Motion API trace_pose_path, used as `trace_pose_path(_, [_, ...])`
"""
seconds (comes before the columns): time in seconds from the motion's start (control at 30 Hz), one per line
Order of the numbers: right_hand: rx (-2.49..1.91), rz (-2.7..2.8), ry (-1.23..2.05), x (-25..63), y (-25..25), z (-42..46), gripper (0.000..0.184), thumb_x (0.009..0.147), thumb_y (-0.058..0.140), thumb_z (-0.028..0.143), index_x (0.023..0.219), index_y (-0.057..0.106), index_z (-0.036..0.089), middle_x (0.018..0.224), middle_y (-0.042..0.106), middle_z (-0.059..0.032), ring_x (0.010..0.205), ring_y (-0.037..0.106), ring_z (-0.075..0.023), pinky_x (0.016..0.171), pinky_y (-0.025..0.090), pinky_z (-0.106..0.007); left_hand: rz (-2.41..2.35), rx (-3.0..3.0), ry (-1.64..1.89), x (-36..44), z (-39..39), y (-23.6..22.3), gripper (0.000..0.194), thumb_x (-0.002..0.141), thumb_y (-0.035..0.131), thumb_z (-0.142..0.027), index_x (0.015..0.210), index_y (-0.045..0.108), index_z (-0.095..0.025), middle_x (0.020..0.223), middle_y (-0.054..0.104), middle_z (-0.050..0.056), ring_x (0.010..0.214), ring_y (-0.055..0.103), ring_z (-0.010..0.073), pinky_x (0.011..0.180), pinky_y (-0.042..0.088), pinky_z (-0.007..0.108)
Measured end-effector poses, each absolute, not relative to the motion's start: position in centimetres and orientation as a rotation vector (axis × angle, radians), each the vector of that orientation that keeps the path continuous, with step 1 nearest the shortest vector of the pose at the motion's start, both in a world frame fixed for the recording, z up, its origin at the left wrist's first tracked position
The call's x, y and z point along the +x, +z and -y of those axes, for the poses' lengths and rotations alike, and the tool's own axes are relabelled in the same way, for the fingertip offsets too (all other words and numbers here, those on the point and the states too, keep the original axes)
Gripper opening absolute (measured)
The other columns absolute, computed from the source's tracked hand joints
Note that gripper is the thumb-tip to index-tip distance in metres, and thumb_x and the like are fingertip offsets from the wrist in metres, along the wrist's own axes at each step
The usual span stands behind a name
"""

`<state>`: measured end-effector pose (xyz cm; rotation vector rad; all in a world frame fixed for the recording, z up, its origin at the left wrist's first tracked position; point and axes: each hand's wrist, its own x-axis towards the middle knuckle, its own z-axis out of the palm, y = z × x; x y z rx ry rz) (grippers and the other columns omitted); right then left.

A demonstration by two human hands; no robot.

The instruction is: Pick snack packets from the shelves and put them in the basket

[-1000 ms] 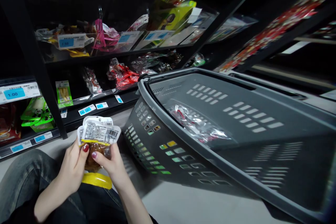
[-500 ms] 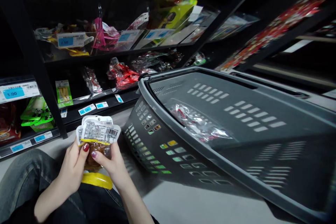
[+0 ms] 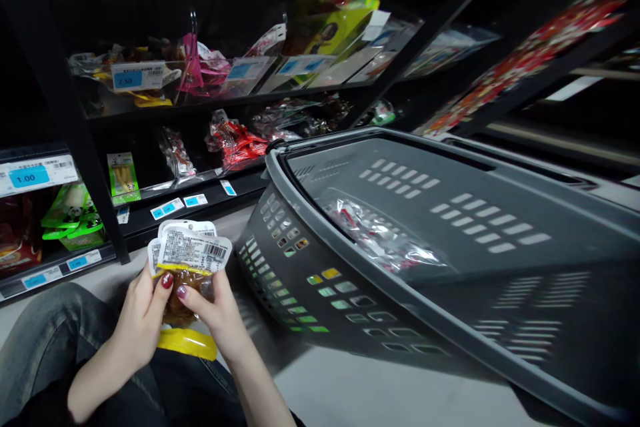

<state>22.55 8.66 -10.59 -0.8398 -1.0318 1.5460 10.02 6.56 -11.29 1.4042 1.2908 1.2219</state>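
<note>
The left hand and right hand pinch a small stack of snack packets between thumbs and fingers, white printed tops upward, above the person's lap. Just to the right stands a grey basket on the floor, clear packets inside. Beyond, the lower shelf carries red packets and a green packet.

Far-left price tag: reads 1.00, on blue. Upper price tag: 2.50, likewise on blue. White-topped packets: close print plus barcode, too small to read. Low shelf tags: figures indistinct.
</note>
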Motion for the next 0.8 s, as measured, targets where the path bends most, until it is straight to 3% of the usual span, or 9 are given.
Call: trace_pose_path(0.8, [-0.84, 0.969, 1.531, 22.2, -10.47, -8.45, 0.064, 0.064, 0.072, 0.025, 0.122, 0.046, 0.023, 0.112, 0.064, -0.0041, 0.103, 0.059, -0.0224, 0.093, 0.044, -0.036, -1.281, 1.393, 1.235, 10.12, -6.72, -11.73, 0.043, 0.091, 0.036, -0.037, 0.126, 0.045, -0.014, 0.12, 0.058, 0.01, 0.109, 0.053, 0.022, 0.091, 0.04, 0.03])
